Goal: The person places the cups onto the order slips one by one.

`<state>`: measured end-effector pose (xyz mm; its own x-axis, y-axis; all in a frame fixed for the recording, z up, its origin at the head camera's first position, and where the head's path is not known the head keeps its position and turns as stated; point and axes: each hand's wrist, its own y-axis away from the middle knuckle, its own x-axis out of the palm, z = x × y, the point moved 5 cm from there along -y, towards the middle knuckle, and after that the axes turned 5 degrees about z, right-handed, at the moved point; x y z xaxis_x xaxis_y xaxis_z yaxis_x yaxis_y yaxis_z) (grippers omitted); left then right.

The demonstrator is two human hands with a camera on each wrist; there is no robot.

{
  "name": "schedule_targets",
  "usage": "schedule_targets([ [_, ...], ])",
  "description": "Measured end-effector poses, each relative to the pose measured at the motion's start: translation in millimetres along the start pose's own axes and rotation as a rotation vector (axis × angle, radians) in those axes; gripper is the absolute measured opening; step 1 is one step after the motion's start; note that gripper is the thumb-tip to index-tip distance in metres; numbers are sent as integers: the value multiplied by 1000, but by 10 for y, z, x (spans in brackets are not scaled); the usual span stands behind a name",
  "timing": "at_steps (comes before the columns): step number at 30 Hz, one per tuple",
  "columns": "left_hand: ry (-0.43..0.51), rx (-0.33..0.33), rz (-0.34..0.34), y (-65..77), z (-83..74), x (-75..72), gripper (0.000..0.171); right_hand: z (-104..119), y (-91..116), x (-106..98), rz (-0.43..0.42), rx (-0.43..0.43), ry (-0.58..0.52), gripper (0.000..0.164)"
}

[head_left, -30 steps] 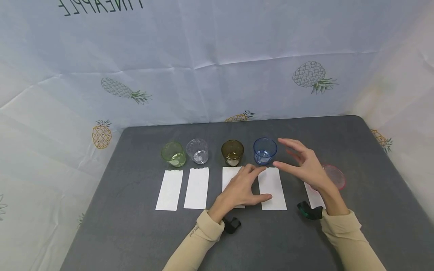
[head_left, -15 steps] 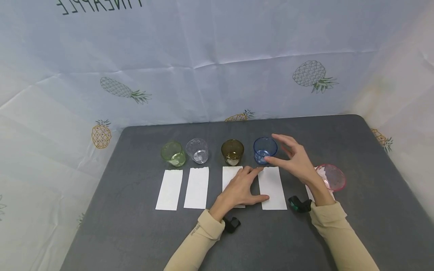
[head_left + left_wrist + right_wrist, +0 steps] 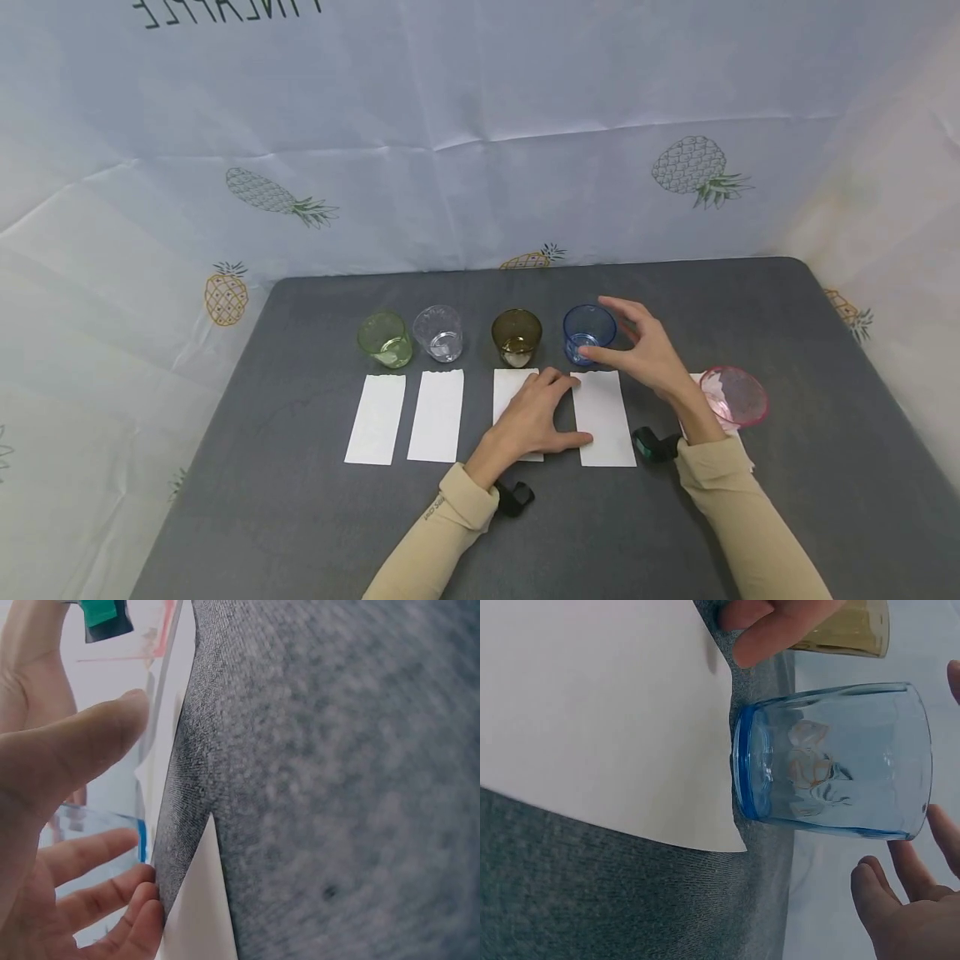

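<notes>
R hand (image 3: pixel 641 354) is sitting farther left than 1 s ago, now right beside the blue glass (image 3: pixel 579 327); its thumb & fingers are curving wide apart, thumb overlapping the glass in head view, can't tell if touching; glass is standing upright just behind the 4th white slip (image 3: pixel 606 425) from L; L hand (image 3: pixel 528 421) is reaching w/ fingers spread across 3rd slip (image 3: pixel 507 390) to 4th; backdrop cloth (image 3: pixel 540 75) is showing "PINEAPPLE" mirror-reversed, partly cropped; L sleeve (image 3: pixel 435 537) is bearing print, too tiny to read.
</notes>
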<state>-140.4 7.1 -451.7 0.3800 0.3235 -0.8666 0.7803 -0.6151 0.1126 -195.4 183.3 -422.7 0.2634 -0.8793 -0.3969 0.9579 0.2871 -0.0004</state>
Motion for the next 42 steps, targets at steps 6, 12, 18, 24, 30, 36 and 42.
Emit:
schedule_targets([
  [6, 9, -1, -6, -8, 7, 5, 72, -32, -30, 13, 23, 35, 8, 89],
  [12, 2, -9, -6, -4, 16, 11, 75, -46, -67, 35, 31, 43, 46, 92],
  [18, -4, -15, 2, 0, 15, 20, 77, -53, -97, 48, 42, 51, 80, 90],
  [24, -1, -17, 6, -13, 17, 28, 78, -57, -108, 49, 56, 59, 124, 87],
  [30, -14, -22, -1, -24, 10, 25, 78, -46, -122, 45, 75, 44, 169, 83],
  [36, -14, -25, 3, -23, 4, 19, 79, -37, -116, 46, 67, 41, 200, 88],
  [42, -1, -29, 14, -13, 3, 13, 80, -39, -104, 39, 35, 37, 241, 87],
])
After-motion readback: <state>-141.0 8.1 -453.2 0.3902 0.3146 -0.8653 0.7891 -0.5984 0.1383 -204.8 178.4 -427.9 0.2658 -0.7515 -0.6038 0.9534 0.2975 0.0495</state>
